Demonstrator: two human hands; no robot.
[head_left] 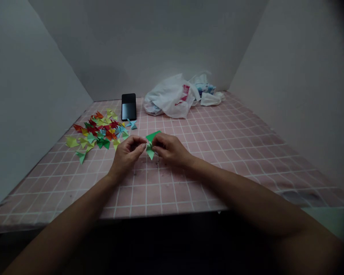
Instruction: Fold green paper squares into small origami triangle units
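Between my two hands is a light green origami crane [150,152], with one point hanging downward. My left hand [129,152] pinches its left side between thumb and finger. On the other side my right hand [171,149] is closed on it, with fingertips hiding part of the folds. Just behind them a darker green piece of paper [153,135] shows, partly covered by my right hand. A spread of small folded paper cranes [99,131] in red, orange, yellow, green and blue lies to the left of my left hand.
A black smartphone [129,107] is at the back, beyond the cranes. White plastic bags [172,95] lie crumpled near the rear wall. The table has a pink checked cloth [218,152], with pale walls on three sides and its front edge near me.
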